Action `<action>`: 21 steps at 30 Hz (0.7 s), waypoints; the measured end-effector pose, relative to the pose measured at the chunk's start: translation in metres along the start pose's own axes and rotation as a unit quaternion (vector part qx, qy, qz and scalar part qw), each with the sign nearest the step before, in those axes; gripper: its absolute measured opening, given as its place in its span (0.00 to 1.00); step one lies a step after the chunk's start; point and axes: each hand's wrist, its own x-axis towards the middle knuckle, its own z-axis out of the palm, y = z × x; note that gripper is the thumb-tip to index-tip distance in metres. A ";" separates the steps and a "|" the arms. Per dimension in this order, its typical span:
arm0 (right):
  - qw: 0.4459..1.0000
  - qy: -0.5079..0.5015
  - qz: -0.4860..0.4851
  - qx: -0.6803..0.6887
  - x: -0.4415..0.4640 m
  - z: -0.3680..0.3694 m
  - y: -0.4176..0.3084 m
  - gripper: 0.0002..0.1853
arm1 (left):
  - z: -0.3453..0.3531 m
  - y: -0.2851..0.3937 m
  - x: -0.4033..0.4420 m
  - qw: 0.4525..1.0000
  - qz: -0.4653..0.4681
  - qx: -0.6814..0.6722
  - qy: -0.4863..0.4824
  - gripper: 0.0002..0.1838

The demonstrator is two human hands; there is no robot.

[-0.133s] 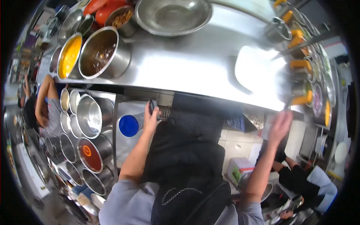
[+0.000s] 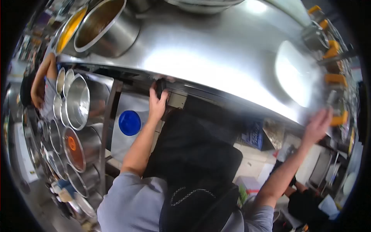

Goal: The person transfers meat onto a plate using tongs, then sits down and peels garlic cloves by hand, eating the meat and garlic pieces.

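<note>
From the wearer's head, one wide, round-edged view faces forward and down over torso (image 2: 193, 166) and steel counter (image 2: 205, 50).

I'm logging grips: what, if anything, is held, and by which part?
Left hand holds a black object, seemingly by its near end; right hand too blurred to tell.

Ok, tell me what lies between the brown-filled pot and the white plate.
Bare steel counter, partly bright with glare, between the pot and the plate, as the head view shows.

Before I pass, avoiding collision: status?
Left hand holds small black object. Right hand near orange handle, grip blurred. Possible obstacle: rounded white dish on steel counter.
</note>
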 end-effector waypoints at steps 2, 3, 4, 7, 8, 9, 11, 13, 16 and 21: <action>0.998 -0.006 -0.023 -0.050 0.010 0.007 0.033 0.22 | -0.008 -0.029 0.039 0.965 0.169 0.170 0.107 0.38; 1.000 -0.020 -0.007 0.003 0.013 0.006 0.047 0.24 | -0.001 -0.012 0.042 0.969 0.139 0.160 0.125 0.37; 0.999 -0.019 -0.030 -0.002 0.014 0.005 0.044 0.22 | 0.000 -0.022 0.054 0.964 0.200 0.106 0.143 0.34; 0.991 0.011 -0.122 -0.050 0.003 0.008 0.008 0.20 | -0.004 -0.042 0.077 0.944 0.277 0.055 0.169 0.32; 0.987 0.021 -0.146 -0.058 0.000 0.009 -0.002 0.19 | -0.001 -0.043 0.080 0.941 0.285 0.059 0.171 0.32; 0.983 0.031 -0.168 -0.065 -0.004 0.010 -0.010 0.19 | 0.006 -0.040 0.083 0.939 0.297 0.043 0.170 0.32; 0.977 0.042 -0.194 -0.078 -0.004 0.008 -0.020 0.20 | 0.015 -0.036 0.094 0.936 0.311 0.031 0.164 0.32; 0.974 0.027 -0.205 -0.093 0.004 0.003 -0.013 0.21 | 0.017 -0.022 0.117 0.923 0.333 0.112 0.154 0.30; 0.983 0.002 -0.179 -0.038 -0.003 0.004 -0.022 0.22 | 0.009 -0.003 0.175 0.810 0.475 0.266 0.218 0.27; 0.993 0.031 -0.096 -0.064 -0.011 0.005 -0.035 0.22 | -0.052 -0.070 0.402 0.699 0.527 0.460 0.146 0.21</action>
